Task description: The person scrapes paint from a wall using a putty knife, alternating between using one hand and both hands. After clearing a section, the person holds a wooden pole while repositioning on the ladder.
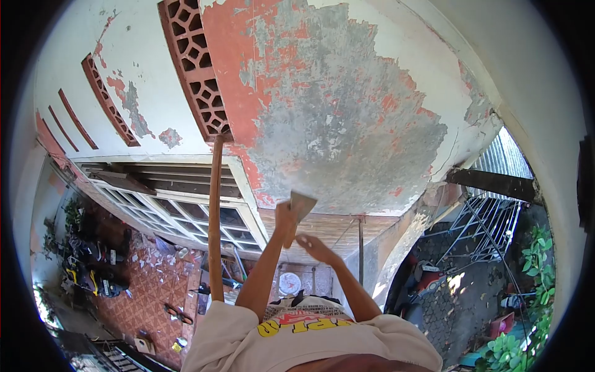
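My left hand [284, 218] grips the handle of a flat metal scraper [302, 205]. Its blade rests against the lower edge of a wall [347, 118] whose red paint has flaked down to grey plaster. My right hand [315, 246] is just below and to the right of the scraper, fingers loosely apart and holding nothing. Both bare arms reach out from my light shirt [291, 335] with yellow lettering.
A long wooden pole [214, 223] stands upright left of my arms, reaching a red lattice vent [195, 68]. Far below are a tiled floor [149, 291] with debris, parked motorbikes [93, 260], windows [186, 217], a metal gate [489, 229] and green plants [533, 273].
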The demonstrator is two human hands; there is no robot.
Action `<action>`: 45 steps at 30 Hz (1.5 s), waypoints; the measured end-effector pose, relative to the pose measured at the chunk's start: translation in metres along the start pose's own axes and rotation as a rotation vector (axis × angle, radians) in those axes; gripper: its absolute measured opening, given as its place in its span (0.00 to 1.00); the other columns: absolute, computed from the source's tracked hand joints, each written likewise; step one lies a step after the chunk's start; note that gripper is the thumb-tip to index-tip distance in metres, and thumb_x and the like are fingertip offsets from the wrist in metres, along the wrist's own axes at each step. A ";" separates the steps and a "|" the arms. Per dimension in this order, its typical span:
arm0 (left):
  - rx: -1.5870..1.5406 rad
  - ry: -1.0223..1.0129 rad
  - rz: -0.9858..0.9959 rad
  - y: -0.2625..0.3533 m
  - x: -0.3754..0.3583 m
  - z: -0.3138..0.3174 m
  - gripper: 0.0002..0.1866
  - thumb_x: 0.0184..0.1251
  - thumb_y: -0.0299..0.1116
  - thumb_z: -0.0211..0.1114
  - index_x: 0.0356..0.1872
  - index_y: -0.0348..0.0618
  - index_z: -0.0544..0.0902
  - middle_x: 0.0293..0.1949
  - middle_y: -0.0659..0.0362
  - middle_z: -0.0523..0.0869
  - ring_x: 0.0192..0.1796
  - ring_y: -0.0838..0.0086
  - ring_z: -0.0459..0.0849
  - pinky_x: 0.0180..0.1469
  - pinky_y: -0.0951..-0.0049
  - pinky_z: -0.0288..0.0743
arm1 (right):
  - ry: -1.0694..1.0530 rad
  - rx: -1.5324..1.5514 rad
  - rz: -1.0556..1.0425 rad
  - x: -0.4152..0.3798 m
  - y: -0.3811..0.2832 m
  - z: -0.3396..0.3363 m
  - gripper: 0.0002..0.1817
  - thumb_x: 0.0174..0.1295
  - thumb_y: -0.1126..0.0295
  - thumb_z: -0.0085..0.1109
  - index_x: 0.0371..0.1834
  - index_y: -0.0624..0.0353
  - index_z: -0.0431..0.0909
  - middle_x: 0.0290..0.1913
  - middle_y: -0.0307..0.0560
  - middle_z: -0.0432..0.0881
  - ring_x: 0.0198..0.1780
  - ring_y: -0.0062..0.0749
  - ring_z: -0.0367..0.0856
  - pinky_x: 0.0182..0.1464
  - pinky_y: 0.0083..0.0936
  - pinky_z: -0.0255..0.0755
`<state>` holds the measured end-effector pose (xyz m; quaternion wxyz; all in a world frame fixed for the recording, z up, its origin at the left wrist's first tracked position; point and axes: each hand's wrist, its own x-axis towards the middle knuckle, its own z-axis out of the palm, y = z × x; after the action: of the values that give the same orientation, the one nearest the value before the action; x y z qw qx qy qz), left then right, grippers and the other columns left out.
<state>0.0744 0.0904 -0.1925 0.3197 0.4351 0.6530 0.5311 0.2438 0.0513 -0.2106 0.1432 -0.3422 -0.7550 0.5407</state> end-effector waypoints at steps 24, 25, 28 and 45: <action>0.290 -0.683 0.458 0.095 0.005 0.061 0.28 0.55 0.53 0.73 0.18 0.33 0.79 0.14 0.49 0.78 0.18 0.73 0.70 0.23 0.61 0.67 | 0.630 1.091 -0.159 -0.041 -0.064 -0.003 0.09 0.76 0.65 0.50 0.46 0.60 0.68 0.33 0.45 0.75 0.34 0.33 0.79 0.47 0.44 0.82; 0.284 -0.732 0.429 0.109 0.011 0.054 0.30 0.56 0.55 0.72 0.18 0.32 0.80 0.14 0.50 0.78 0.19 0.74 0.73 0.24 0.62 0.69 | 0.596 1.029 -0.178 -0.046 -0.073 -0.010 0.10 0.76 0.64 0.50 0.44 0.59 0.68 0.32 0.45 0.75 0.33 0.32 0.79 0.43 0.41 0.83; 0.300 -0.884 0.390 0.150 0.016 0.008 0.31 0.61 0.56 0.69 0.20 0.31 0.83 0.16 0.50 0.82 0.24 0.72 0.82 0.27 0.63 0.75 | 0.631 0.820 -0.049 -0.064 -0.112 -0.028 0.12 0.76 0.61 0.51 0.40 0.57 0.70 0.28 0.38 0.71 0.27 0.24 0.74 0.29 0.25 0.74; 0.880 -0.913 0.236 0.138 0.023 -0.117 0.29 0.71 0.56 0.60 0.54 0.38 0.83 0.47 0.41 0.87 0.52 0.49 0.85 0.56 0.54 0.76 | 0.175 0.805 -0.143 -0.154 -0.259 -0.025 0.12 0.79 0.63 0.47 0.44 0.62 0.71 0.23 0.33 0.63 0.20 0.13 0.59 0.21 0.15 0.54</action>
<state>-0.0069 0.0705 -0.0304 0.2965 0.7764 0.5561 0.0067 0.2764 -0.0806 0.0595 0.3665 -0.2503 -0.4904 0.7500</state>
